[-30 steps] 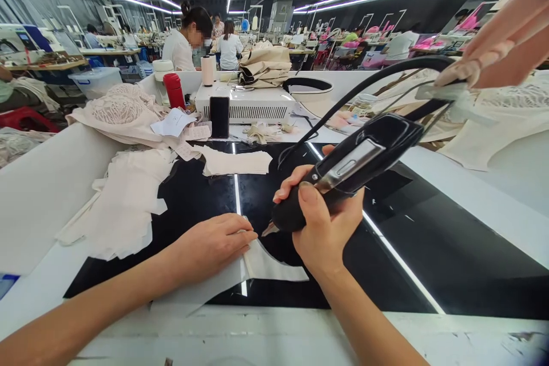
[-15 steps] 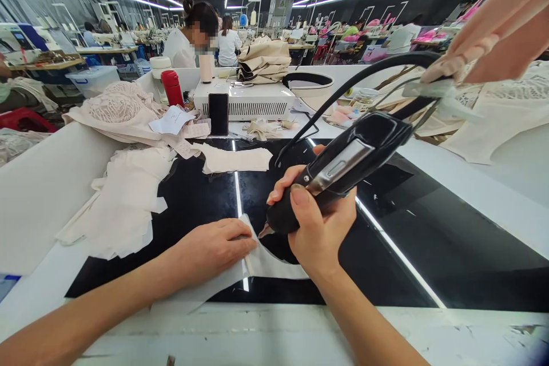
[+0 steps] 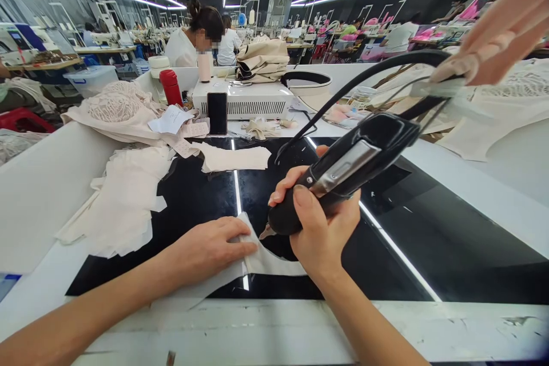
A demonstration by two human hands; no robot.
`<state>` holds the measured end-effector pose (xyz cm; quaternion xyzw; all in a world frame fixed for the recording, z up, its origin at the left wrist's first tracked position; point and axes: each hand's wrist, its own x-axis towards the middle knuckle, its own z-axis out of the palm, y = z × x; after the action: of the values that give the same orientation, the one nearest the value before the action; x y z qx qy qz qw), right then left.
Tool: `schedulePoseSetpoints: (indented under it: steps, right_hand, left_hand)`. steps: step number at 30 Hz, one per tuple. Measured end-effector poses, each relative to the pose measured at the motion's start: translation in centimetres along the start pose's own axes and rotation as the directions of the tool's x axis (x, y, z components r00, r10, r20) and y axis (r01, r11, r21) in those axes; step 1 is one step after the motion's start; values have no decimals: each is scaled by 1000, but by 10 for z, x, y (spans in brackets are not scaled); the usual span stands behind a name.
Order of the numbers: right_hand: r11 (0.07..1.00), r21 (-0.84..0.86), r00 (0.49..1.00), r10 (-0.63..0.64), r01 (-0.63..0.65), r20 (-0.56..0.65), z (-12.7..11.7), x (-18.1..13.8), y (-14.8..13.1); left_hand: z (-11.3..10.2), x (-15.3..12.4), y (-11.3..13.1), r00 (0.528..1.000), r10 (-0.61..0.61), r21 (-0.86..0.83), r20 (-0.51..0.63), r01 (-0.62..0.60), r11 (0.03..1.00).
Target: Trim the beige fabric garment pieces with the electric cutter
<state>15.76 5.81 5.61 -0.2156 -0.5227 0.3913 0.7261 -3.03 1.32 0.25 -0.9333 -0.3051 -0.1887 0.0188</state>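
My right hand is wrapped round a black corded cutting tool. Its metal tip touches a pale fabric piece lying on the black glossy table top. My left hand lies flat on the left part of that fabric, fingers stretched out and pressing it down. The tool's cable arcs up to the right.
Stacks of cut pale fabric lie at the left, another piece further back. A white machine box, a dark phone and a red bottle stand behind. Another person's hand holds fabric at the upper right.
My right hand and the tool have shifted slightly left and down along the fabric's curved edge. My left hand has stayed on the fabric.
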Motion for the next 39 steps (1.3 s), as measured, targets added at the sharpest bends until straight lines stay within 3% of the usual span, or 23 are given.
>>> schedulePoseSetpoints:
  steps: [12, 20, 27, 33, 39]
  right_hand:
    - [1000, -9, 1000, 29, -29, 0, 0, -5, -7]
    - [999, -32, 1000, -13, 12, -19, -26, -3, -30]
    - [996, -93, 999, -3, 0, -33, -37, -14, -35]
    - [994, -112, 1000, 1, -3, -16, -39, -18, -36]
    - [993, -121, 999, 3, -8, -40, -39, -19, -36]
  left_hand:
    - [0, -3, -3, 1000, 9, 6, 7, -9, 1000]
    - [-12, 5, 7, 997, -7, -58, -72, 2, 998]
    - [-5, 18, 25, 1000, -25, -186, -11, 23, 982]
    - [-1, 18, 33, 997, -73, -156, 27, 77, 985]
    - [0, 14, 34, 998, -52, -137, 20, 54, 989]
